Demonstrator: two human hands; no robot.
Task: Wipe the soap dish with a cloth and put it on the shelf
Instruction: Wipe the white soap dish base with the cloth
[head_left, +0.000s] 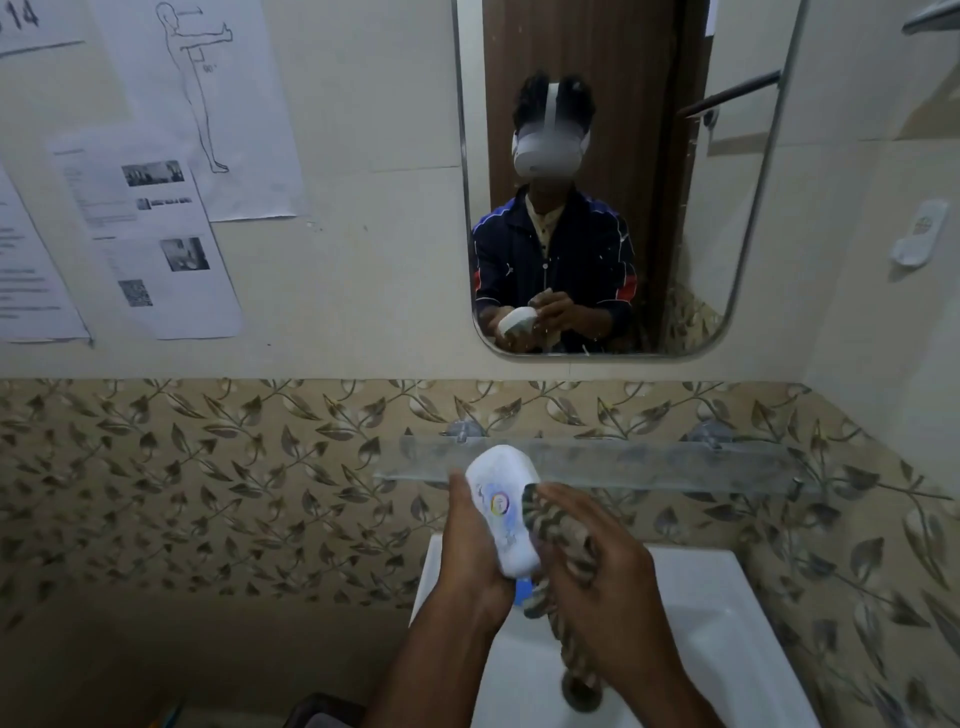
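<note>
Two hands at work over the sink (691, 597): the left hand (467, 551) grips the soap dish (501, 506) upright, the right hand (597, 566) presses a cloth (558, 530) against it; the shelf (649, 462) lies just beyond.

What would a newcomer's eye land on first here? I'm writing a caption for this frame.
Centre-low, over the white sink, the left hand grips a white soap dish while the right hand presses a patterned cloth against it. Just behind runs a glass shelf; above it, the mirror reflects the person.
</note>
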